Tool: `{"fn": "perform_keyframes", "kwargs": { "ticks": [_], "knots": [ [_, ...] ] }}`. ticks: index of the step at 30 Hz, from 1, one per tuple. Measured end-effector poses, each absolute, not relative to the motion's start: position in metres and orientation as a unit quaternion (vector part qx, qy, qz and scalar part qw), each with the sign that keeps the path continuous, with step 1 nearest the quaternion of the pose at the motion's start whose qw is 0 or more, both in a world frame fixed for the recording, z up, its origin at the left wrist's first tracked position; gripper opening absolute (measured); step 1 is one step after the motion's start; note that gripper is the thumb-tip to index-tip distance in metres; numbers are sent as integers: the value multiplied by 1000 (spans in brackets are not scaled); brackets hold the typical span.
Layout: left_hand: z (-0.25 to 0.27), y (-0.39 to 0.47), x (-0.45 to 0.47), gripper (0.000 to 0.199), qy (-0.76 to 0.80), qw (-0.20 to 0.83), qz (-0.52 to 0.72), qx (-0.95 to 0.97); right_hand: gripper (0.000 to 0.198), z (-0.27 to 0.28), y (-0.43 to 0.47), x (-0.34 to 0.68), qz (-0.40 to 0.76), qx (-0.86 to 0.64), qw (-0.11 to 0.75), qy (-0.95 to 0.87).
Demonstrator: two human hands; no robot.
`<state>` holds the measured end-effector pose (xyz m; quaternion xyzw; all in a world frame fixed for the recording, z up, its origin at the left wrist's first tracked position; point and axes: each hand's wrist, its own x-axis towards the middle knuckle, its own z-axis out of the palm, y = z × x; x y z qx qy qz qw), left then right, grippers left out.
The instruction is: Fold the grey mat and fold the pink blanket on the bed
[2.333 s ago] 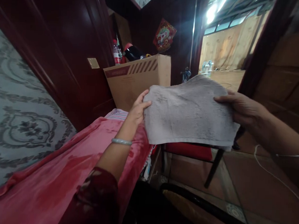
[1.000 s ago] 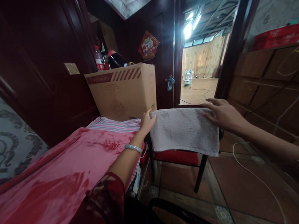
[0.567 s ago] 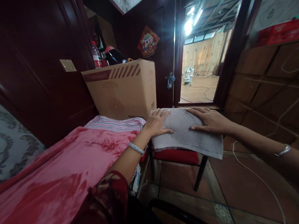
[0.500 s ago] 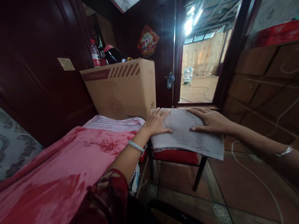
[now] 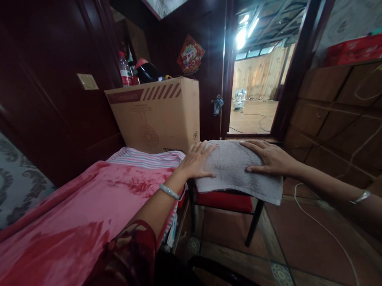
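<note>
A grey towel (image 5: pixel 230 170) lies spread over the red seat of a dark-framed chair (image 5: pixel 224 201), its near edge hanging past the front. My left hand (image 5: pixel 196 160) rests on the towel's left side, fingers spread and pointing away from me. On the right side of the cloth lies my right hand (image 5: pixel 269 158), also open, with its thumb reaching towards the middle. Neither hand grips the fabric. What lies beneath the towel's far part is hidden.
A bed with a pink blanket (image 5: pixel 90 206) and a striped cloth (image 5: pixel 146 158) is at my left. Behind it stands a large cardboard box (image 5: pixel 154 116). Stacked brown boxes (image 5: pixel 325 111) line the right. A white cable (image 5: pixel 329 233) runs over the tiled floor.
The towel's right and near edges have shifted slightly left. My left hand has moved a little to the left, while my right hand stays flat on the cloth.
</note>
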<state>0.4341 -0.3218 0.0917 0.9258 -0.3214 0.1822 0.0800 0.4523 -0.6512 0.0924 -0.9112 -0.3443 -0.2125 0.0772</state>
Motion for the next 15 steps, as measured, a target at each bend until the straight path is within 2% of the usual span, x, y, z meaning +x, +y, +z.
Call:
{"fn": "perform_keyframes", "kwargs": {
  "ticks": [5,8,10,15],
  "knots": [
    [82,-305,424,133,-286,75,171,940,99,102,-654,461,-176,-910,66,-369],
    [83,-304,430,136,-296,62,170,938,107,102,-658,464,-182,-908,60,-373],
    [86,-305,436,135,-303,57,165,937,111,99,-662,464,-176,-904,72,-382],
    [84,-308,445,120,-313,77,185,928,106,91,-668,463,-175,-905,104,-374]
  ]
}}
